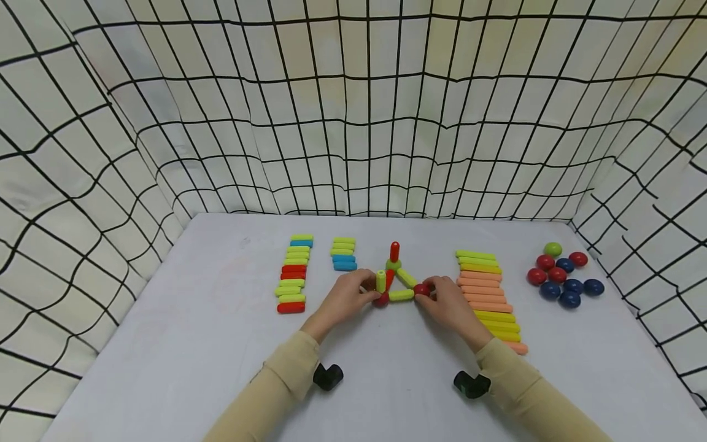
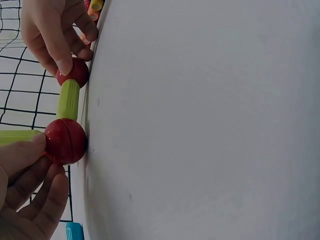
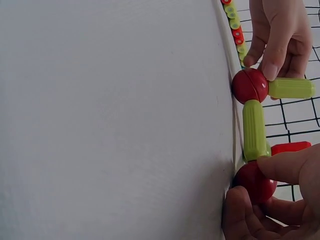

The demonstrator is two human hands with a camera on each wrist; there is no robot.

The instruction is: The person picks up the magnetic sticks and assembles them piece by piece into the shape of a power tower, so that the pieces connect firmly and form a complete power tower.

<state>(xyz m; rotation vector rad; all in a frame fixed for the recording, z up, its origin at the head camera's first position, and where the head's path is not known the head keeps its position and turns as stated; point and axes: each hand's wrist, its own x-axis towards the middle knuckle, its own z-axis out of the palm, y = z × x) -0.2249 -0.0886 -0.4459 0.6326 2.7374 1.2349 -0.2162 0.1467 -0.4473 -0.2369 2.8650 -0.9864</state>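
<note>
A triangle of rods and balls lies on the white table between the two hands. Its front left corner is a red ball (image 2: pixel 66 141), with an upright lime rod (image 1: pixel 381 281) on top; the left hand (image 1: pixel 349 296) grips this ball, thumb by the rod's base. At the front right corner, the right hand (image 1: pixel 448 304) pinches another red ball (image 3: pixel 255 182) between thumb and fingers. A lime rod (image 3: pixel 254 129) joins the two red balls. The back corner is a green ball (image 1: pixel 393 265) bearing an upright red rod (image 1: pixel 394 251); a second lime rod (image 1: pixel 407 278) and a slanting red rod (image 1: pixel 389 280) run to it.
Short lime, red and blue rods (image 1: pixel 294 268) line up at the left, beside a smaller lime and blue group (image 1: pixel 344 252). Longer yellow, lime and peach rods (image 1: pixel 486 290) lie right, before loose red, blue and green balls (image 1: pixel 558 275). Black netting (image 1: pixel 345 120) surrounds the table.
</note>
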